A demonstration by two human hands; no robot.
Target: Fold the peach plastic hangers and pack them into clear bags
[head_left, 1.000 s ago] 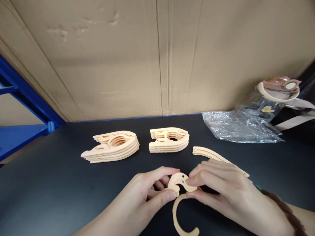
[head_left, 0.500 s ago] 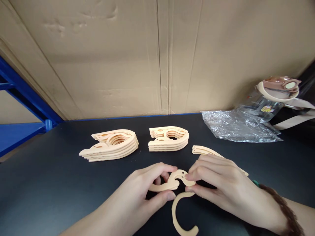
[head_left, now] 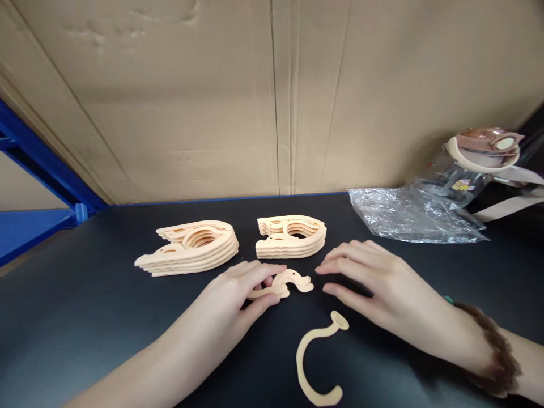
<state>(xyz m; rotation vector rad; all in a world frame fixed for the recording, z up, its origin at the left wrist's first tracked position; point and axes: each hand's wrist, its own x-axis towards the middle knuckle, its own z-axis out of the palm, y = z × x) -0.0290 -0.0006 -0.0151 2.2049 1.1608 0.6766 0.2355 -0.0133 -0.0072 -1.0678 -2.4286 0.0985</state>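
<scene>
My left hand [head_left: 244, 297] is closed around curved cream plastic hanger arms [head_left: 293, 277], low over the black tabletop. Their rounded ends with a small hole stick out to the right of my fingers; the rest is hidden under the hand. My right hand [head_left: 374, 283] is just to the right, fingers apart and holding nothing visible. A loose cream hanger hook [head_left: 301, 362] with a flat oval end lies in front, between my wrists. Behind my hands are two stacks of folded cream hangers, a left stack [head_left: 191, 249] and a right stack [head_left: 291, 238].
A crumpled clear plastic bag [head_left: 403, 215] lies at the back right, by a clear bottle [head_left: 471, 164] with a brown lid and a strap. Cardboard [head_left: 212, 113] stands upright behind the black table [head_left: 85, 317]. A blue metal frame [head_left: 46, 164] rises at the left.
My right hand has let go of the hanger arms and opened. My left hand has moved slightly left and away from me with them. The hook's oval end is now uncovered.
</scene>
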